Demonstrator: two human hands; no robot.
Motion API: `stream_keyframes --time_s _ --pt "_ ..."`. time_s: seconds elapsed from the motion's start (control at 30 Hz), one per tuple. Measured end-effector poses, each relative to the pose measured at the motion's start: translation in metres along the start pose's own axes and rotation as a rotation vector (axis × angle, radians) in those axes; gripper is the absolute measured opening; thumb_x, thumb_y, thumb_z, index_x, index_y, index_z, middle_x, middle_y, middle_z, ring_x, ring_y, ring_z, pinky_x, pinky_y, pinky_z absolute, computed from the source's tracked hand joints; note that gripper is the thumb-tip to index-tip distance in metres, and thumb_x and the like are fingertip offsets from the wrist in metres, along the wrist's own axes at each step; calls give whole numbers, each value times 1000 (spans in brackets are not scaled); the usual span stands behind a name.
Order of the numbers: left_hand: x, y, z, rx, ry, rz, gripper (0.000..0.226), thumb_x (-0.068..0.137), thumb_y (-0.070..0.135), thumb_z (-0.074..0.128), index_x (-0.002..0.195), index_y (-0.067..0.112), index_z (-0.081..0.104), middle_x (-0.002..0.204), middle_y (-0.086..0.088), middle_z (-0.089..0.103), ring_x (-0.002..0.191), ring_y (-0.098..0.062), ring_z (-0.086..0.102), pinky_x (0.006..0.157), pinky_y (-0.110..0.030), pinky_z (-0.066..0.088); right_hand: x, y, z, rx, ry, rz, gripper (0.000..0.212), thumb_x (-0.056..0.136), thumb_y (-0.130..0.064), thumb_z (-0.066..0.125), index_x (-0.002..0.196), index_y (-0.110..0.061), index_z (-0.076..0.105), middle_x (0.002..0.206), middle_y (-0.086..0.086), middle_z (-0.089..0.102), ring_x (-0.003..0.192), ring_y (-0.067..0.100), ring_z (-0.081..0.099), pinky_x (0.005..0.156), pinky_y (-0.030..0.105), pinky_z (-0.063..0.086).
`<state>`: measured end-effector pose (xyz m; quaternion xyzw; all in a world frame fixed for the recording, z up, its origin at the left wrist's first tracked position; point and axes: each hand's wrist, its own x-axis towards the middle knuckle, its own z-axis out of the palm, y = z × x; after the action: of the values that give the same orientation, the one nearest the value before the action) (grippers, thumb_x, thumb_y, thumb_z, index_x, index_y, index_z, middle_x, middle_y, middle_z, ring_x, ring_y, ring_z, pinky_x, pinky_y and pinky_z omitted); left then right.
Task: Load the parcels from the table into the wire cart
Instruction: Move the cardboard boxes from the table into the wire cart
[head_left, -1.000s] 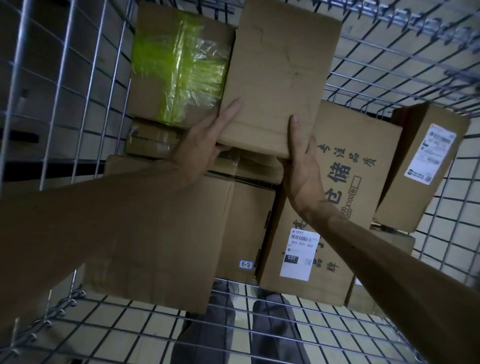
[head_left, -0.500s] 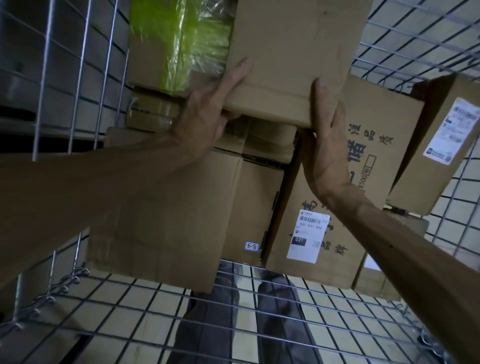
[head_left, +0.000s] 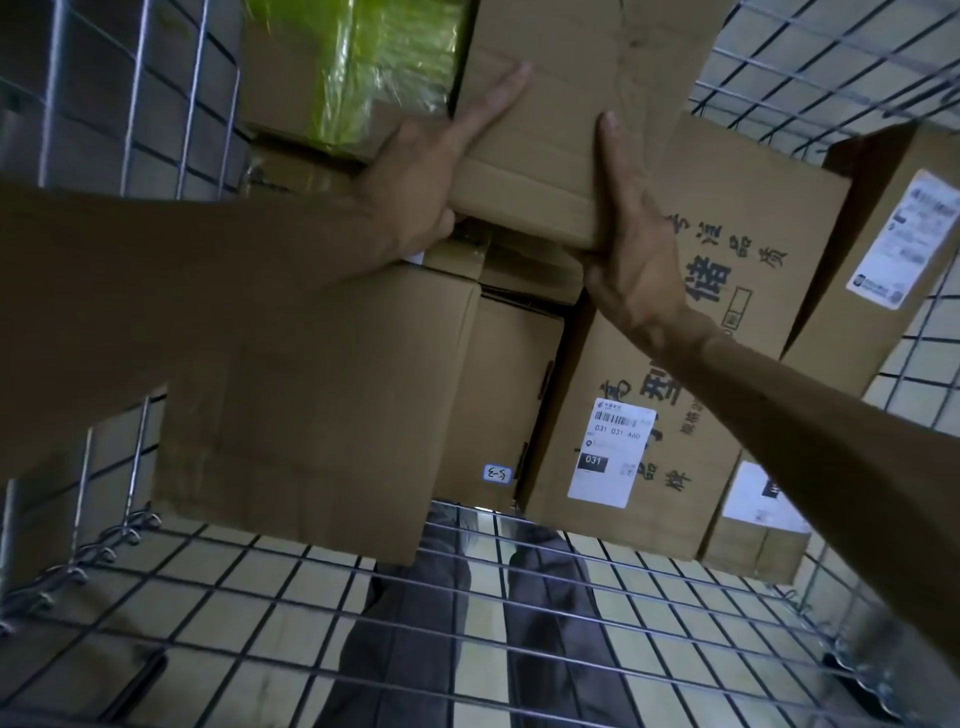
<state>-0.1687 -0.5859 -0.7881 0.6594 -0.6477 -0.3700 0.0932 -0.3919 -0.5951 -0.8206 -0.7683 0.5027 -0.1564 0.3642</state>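
Inside the wire cart (head_left: 132, 104) over tiled floor (head_left: 649, 675), left hand (head_left: 423, 182) and right hand (head_left: 631, 254) clasp a parcel (head_left: 571, 104), fingers (head_left: 496, 96) straight.

Upper parcel (head_left: 571, 104): plain brown cardboard, uniform tone.
Wrapped box (head_left: 384, 67): brown card under glossy, translucent yellow-green film.
Printed box (head_left: 737, 249): brown, bearing large black characters. Its shipping label (head_left: 613, 452) is white with a black barcode, black digits and a black block carrying white numerals.
Right box (head_left: 852, 312): brown, darker on its shaded side. Its side label (head_left: 906, 241) is white with fine dark print, too blurred to read.
Large left box (head_left: 322, 405): plain brown.
Narrow box (head_left: 514, 374): brown. Its small sticker (head_left: 497, 474) is white with dark handwriting.
Wire cart (head_left: 467, 587): silver-grey metal in a square grid pattern.
Floor (head_left: 670, 618): pale cream.
Trousers (head_left: 415, 649): dark grey.
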Motion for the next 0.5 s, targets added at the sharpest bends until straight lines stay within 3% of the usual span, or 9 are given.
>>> stream_keyframes --time_s 0.1,0.2,0.37,0.43,0.5 --pt "-6 9 -1 -31 -12 -74 107 80 -15 61 156 39 9 141 -17 44 122 -32 47 93 -11 27 -1 0 -2 71 3 19 99 74 12 65 156 -7 14 157 -1 19 145 10 17 118 13 9" --pt "-1 7 -6 -15 -28 -98 107 80 -11 64 156 43 10 141 -19 45 126 -35 46 99 -16 31 2 2 -4 76 -39 14 102 70 14 64 157 -10 15 152 -9 21 142 4 18 119 15 14" --pt "2 4 -3 -86 -1 -143 110 79 -13 63 152 53 14 140 -10 43 122 -26 50 110 -26 36 2 -4 -10 84 -97 90 107 72 12 64 158 -24 11 158 6 32 141 22 36 118 31 29" --pt "1 4 -2 -86 -27 -169 108 83 -11 63 150 57 12 135 -6 41 112 -21 49 104 -24 35 1 -6 -10 114 -116 133 108 73 11 64 158 -27 11 157 8 32 142 23 35 119 36 29" --pt "2 4 -5 -66 -69 -169 112 83 -9 65 148 61 7 138 -10 42 115 -26 51 98 -25 37 1 -9 -12 133 -174 140 111 73 10 66 158 -27 7 161 7 23 146 22 26 121 41 25"
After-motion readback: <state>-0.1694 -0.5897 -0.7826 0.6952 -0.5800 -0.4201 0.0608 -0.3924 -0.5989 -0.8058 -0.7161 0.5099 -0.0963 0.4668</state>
